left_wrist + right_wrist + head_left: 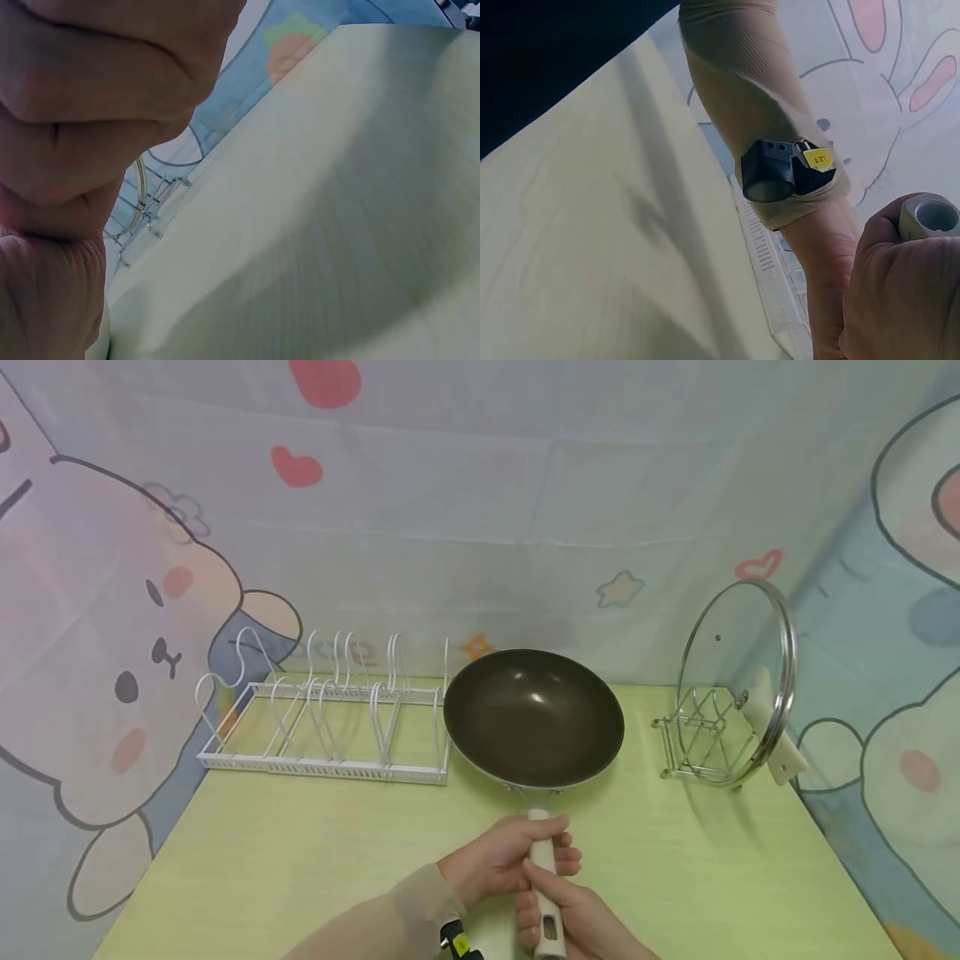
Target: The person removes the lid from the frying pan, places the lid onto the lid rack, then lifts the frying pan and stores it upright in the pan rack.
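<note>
A round frying pan (534, 718) with a dark brown inside is held by its pale handle (546, 860), which points down toward the person in the head view. Nearer the pan body, the left hand (504, 858) grips the handle with its thumb laid along the top. Just below it the right hand (573, 917) grips the handle near its slotted end. In the right wrist view, the hollow handle end (932, 215) sticks out of the right fist (907, 292). Curled fingers of the left hand (97, 112) fill the upper left of the left wrist view.
Left of the pan stands a white wire rack (322, 768) with several upright loops. At the right, a small metal rack (693, 768) supports a glass lid (783, 693) on edge, with a whitish flat utensil (787, 758) behind it. A patterned cloth (480, 527) hangs behind the table (315, 852).
</note>
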A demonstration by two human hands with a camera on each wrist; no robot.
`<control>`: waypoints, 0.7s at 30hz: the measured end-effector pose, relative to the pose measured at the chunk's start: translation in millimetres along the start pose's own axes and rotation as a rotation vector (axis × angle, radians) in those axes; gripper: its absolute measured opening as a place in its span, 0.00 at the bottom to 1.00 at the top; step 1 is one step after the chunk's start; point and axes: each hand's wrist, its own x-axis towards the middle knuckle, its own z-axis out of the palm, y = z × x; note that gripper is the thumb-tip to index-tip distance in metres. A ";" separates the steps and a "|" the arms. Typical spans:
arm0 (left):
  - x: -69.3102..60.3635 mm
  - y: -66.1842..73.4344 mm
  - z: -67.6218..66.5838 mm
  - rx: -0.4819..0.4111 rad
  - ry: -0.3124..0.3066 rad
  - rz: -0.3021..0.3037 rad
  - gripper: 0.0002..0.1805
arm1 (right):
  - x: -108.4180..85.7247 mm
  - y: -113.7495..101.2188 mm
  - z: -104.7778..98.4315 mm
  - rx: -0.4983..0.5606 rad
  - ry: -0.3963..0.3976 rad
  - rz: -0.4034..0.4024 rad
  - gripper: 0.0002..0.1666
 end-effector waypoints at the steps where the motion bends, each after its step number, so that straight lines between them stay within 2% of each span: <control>1: 0.0 -0.3 0.3 -0.007 0.000 -0.003 0.15 | 0.3 0.1 0.1 -0.001 -0.012 -0.003 0.20; 6: 0.2 -0.2 2.2 -0.027 0.026 -0.014 0.18 | 0.6 1.1 0.1 0.001 -0.053 -0.012 0.11; 15: 1.4 2.6 2.3 -0.041 0.003 -0.034 0.19 | 2.3 1.5 1.8 -0.001 -0.046 0.000 0.12; 18: 1.6 2.6 1.6 -0.060 -0.015 -0.048 0.19 | 3.0 2.3 1.6 0.003 -0.057 0.004 0.10; 21: 1.7 1.8 1.1 -0.087 -0.026 -0.047 0.18 | 3.8 3.0 1.6 0.005 -0.060 0.003 0.12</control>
